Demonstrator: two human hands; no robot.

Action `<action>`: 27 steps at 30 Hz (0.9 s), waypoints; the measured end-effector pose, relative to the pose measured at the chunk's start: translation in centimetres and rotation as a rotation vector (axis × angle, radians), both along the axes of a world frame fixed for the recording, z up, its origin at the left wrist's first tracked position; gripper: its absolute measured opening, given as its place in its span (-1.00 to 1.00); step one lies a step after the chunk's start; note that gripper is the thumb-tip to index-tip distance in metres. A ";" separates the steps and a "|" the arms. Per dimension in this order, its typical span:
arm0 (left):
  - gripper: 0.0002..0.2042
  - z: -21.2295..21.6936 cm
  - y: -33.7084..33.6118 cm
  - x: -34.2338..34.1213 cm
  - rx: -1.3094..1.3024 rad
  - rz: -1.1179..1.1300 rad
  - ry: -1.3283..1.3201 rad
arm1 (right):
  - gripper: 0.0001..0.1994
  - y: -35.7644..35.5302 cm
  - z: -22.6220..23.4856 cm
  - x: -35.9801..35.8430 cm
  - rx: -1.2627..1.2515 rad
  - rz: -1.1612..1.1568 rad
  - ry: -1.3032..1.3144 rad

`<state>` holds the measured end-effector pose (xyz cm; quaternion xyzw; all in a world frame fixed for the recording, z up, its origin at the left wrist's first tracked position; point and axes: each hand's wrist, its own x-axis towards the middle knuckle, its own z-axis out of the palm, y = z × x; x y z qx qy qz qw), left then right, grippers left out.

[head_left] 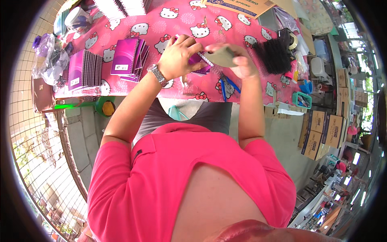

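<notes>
Two hands work close together over the near edge of the desk point(121, 86), which wears a pink cartoon-cat cloth. The left hand point(177, 56), a metal watch point(157, 74) on its wrist, has its fingers curled around a small purple notebook point(196, 60) and pinches it at the white wire spine point(205, 59). At about three o'clock from it, touching the same book, the right hand point(242, 62) closes its fingers on a grey-green cardboard piece point(221, 56) pressed against that spine. I judge this one book to be mid-binding: the wire is on it, but whether it is fully closed is too small to tell.

Just below the hands, at six o'clock, blue-handled pliers point(225, 86) lie on the cloth, untouched.

At nine o'clock from the hands sits a fanned stack of purple notebooks point(129, 58), and farther the same way a second, upright row of purple notebooks point(82, 68); these look bound already, so a fair share seems done. At three o'clock a dark bundle of black wire combs point(274, 54) lies, which suggests bindings are left to use.

Farther off, at eleven o'clock, white spiral pads point(121, 6) stand at the far edge, and at one o'clock a brown cardboard box point(242, 6). Beyond the desk at four o'clock, cartons point(322, 131) sit on the floor.
</notes>
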<state>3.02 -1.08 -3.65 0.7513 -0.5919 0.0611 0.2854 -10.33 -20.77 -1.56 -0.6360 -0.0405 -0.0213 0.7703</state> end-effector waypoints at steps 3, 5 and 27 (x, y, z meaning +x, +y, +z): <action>-0.56 0.2 0.0 0.0 0.012 0.007 0.032 | -0.57 -0.6 0.1 0.8 -0.341 -0.002 0.161; -0.57 0.3 0.1 0.1 0.019 0.009 0.041 | -0.59 -0.4 0.4 0.9 0.044 0.075 -0.040; -0.75 -1.1 0.8 4.7 -0.161 -0.091 0.569 | -0.47 -4.3 -6.8 3.7 -1.251 -0.611 0.298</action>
